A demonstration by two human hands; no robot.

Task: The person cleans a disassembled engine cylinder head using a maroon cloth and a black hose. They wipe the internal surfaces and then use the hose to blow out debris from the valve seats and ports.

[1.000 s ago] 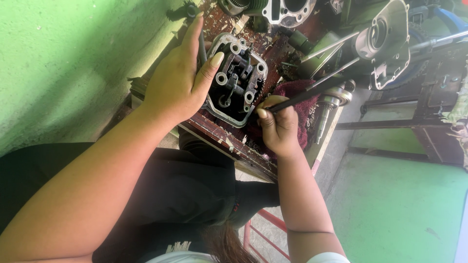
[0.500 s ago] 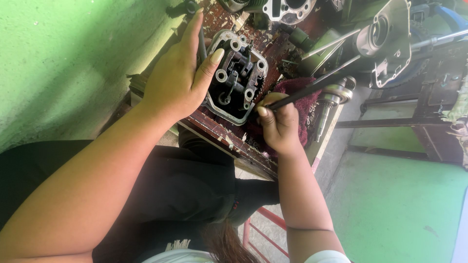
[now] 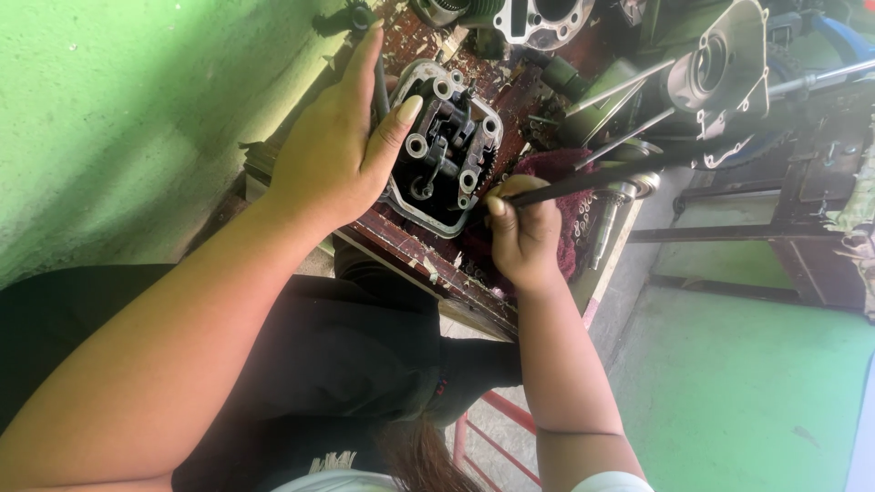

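Grey cast metal, the cylinder head [image 3: 444,146] lies on the worn reddish surface [image 3: 401,239], its open face with bolt holes and rocker parts turned up. Everything else sits around it: the left hand [image 3: 337,146] grips its far-left side, fingers [image 3: 404,114] wrapped over the rim and the thumb pressed on the top edge. Just to its right, the right hand [image 3: 524,232] has its fingers pinched together around a long dark rod tool [image 3: 602,178], whose tip meets the lower right edge of the head. A dark red rag [image 3: 561,182] lies right beside the head under that hand. Further right of the head stand a crankshaft [image 3: 612,205] and a crankcase cover [image 3: 715,68]; above it lies a cylinder block [image 3: 538,18].

To work this well, I judge the left hand should brace the head firmly so it cannot rock, while the tool is kept low and steady at the edge, with small controlled pressure rather than force, to avoid slipping onto the gasket face.
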